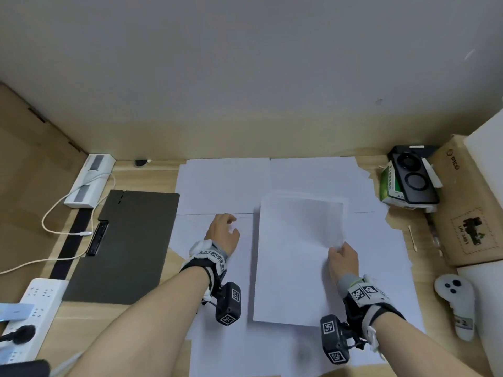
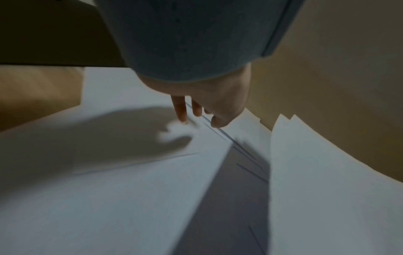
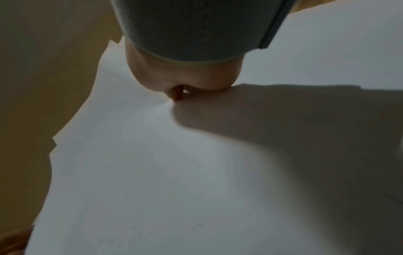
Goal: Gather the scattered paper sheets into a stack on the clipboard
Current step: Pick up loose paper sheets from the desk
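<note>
**A:** Right hand (image 1: 342, 257) has a bundle of sheets (image 1: 295, 257) pinched by its right edge, thumb on top, fingers curled beneath; the wrist view shows the paper puckering at the pinch. The bundle hangs just over the loose sheets (image 1: 223, 186) spread across the desk (image 1: 141, 175).

**B:** And the left hand (image 1: 223, 232)?

**A:** Empty, fingers relaxed and pointing down, tips at or just above the spread paper beside the bundle's left edge. I can't tell if they touch.

**B:** The clipboard (image 1: 128, 246) is bare, then?

**A:** Bare, lying well off to the left, clip (image 1: 98, 238) on its far-left side. I'd say the gathering is only partly done.

**B:** So how should this step go?

**A:** A one-sided pinch lets paper sag and fan. I'd bring that free hand under or against the opposite edge, square the bundle, then either collect more sheets or carry it across level.

**B:** The risk?

**A:** Dragging the bundle could shift the sheets beneath.
</note>
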